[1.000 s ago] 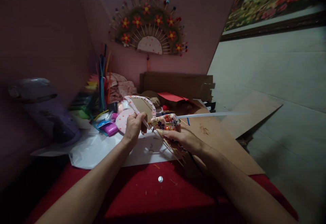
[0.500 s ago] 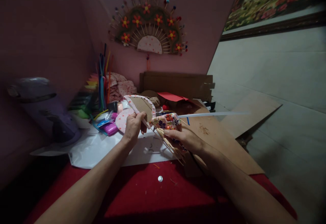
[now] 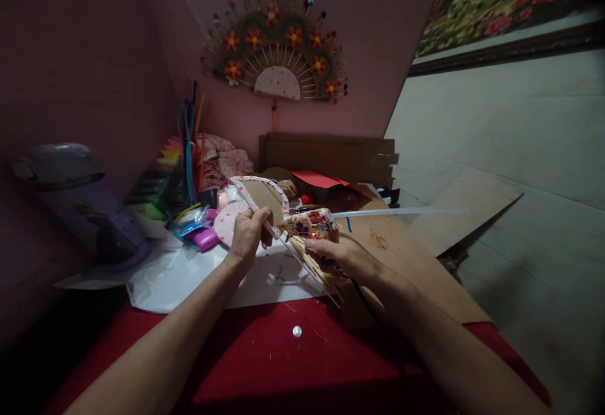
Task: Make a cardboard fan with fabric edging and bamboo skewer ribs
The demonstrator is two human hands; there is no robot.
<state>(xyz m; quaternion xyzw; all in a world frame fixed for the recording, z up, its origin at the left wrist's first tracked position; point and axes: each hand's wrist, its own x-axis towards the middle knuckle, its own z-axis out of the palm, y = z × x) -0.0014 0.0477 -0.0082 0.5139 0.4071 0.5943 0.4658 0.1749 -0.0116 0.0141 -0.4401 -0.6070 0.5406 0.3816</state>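
My left hand (image 3: pixel 246 238) pinches a half-round piece of cardboard (image 3: pixel 261 196) by its straight edge. White fabric with pink-red dots is folded over the cardboard's rim. My right hand (image 3: pixel 340 252) is wrapped around a flower-patterned hot glue gun (image 3: pixel 308 223), whose tip points left at the cardboard's lower corner. A small red light glows on its side. From the gun's back a long translucent glue stick (image 3: pixel 397 211) juts to the right. Thin wooden sticks (image 3: pixel 314 267) lie under the gun. Behind my left hand rests a dotted fabric-covered piece (image 3: pixel 229 223).
A purple bottle (image 3: pixel 89 207) stands at the left, near pipe cleaners (image 3: pixel 190 150) and purple clay packs (image 3: pixel 204 237). Brown cardboard (image 3: pixel 416 270) covers the right side of the red-clothed table (image 3: pixel 265 371). A small white disc (image 3: pixel 297 331) lies in front. A fan-shaped decoration (image 3: pixel 276 56) hangs behind.
The glue stick's free end reaches slightly farther right, and the glue gun has turned a little in my right hand. My left hand and the cardboard look unmoved.
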